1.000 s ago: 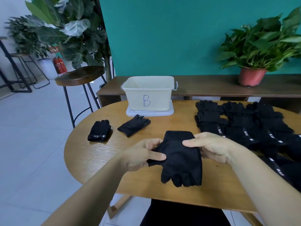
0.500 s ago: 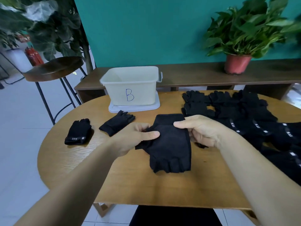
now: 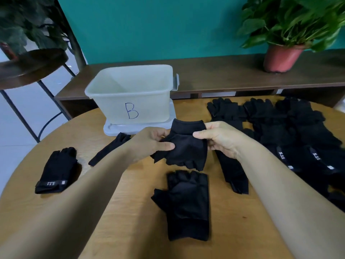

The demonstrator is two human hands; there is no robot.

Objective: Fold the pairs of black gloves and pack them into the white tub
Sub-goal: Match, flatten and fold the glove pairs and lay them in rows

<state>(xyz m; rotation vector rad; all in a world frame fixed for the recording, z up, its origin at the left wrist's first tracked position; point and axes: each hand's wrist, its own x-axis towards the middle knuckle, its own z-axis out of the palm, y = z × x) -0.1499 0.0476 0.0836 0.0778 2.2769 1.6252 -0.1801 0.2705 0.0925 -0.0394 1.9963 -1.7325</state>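
A black fingerless glove (image 3: 186, 144) hangs above the round wooden table (image 3: 130, 221), cuff up. My left hand (image 3: 149, 143) pinches its left side and my right hand (image 3: 218, 139) pinches its right side. A second black glove (image 3: 188, 204) lies flat on the table just below it, fingers pointing away from me. The white tub (image 3: 130, 94), marked B, stands behind the held glove on a white lid (image 3: 110, 128) and looks empty. A pile of black gloves (image 3: 291, 131) covers the table's right side.
One folded glove (image 3: 56, 172) lies at the left, and another glove (image 3: 110, 148) lies between it and my left arm. One more glove (image 3: 233, 172) lies under my right wrist. A potted plant (image 3: 283, 55) stands on a dark bench behind; a stool (image 3: 29, 62) is at left.
My hands have lifted one glove up toward the tub, leaving a second glove lying on the table below it. The camera has tilted down and come closer.
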